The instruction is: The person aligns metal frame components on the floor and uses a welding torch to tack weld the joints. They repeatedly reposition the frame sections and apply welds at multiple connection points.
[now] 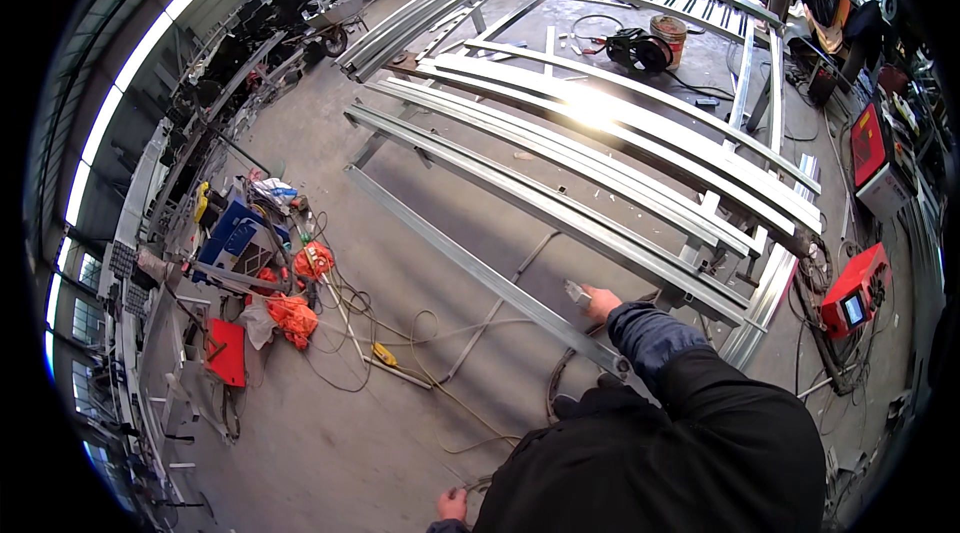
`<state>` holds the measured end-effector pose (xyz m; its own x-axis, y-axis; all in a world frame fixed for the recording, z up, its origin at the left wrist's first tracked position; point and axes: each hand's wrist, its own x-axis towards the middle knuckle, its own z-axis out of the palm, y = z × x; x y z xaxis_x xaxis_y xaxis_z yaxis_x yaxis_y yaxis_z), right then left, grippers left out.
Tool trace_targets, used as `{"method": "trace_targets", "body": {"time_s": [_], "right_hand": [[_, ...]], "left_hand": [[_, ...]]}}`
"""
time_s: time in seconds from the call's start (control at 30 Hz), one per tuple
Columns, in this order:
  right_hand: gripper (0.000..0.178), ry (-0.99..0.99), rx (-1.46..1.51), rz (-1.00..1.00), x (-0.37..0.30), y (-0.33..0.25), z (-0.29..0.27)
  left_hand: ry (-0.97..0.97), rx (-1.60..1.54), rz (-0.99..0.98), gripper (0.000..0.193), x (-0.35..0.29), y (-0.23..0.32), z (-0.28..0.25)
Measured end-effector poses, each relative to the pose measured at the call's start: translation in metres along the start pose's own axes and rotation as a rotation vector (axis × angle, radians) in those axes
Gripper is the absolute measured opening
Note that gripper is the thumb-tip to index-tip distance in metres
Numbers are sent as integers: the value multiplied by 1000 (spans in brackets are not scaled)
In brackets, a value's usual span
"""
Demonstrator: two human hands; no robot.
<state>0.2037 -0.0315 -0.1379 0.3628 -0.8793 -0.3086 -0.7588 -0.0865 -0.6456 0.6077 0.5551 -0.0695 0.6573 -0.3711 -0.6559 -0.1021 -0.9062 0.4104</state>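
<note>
My right hand (601,304) reaches out over the near steel beams, its fingers closed round a short grey metal piece (577,293) whose exact kind I cannot make out. Just below that hand, a long galvanized steel channel (480,263) slants from the upper left down to my body. Beyond it lies a second steel beam (560,208), raised on supports. Low in the picture, my left hand (452,505) hangs at my side with its fingers curled. A thin dark thing shows beside its fingers, too small to name.
More long steel profiles (600,118) lie across the frame ahead. Cables (425,343) trail over the floor on the left, near orange cloths (293,320) and a blue machine (240,238). A red machine with a screen (856,293) stands at the right. A bucket (668,41) is farther off.
</note>
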Motion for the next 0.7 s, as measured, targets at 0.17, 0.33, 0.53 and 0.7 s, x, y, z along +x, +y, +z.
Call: {"method": "trace_targets", "body": {"time_s": [0.17, 0.33, 0.53, 0.7], "right_hand": [[45, -65, -52, 149, 35, 12, 19], [54, -137, -102, 263, 25, 21, -2], [77, -322, -289, 262, -7, 13, -21], [67, -340, -262, 397, -33, 20, -37]], "left_hand": [[-45, 150, -9, 56, -26, 10, -24], [-210, 296, 127, 54, 44, 84, -23], [-296, 398, 209, 53, 129, 193, -52], [-387, 550, 336, 53, 214, 261, -85]]}}
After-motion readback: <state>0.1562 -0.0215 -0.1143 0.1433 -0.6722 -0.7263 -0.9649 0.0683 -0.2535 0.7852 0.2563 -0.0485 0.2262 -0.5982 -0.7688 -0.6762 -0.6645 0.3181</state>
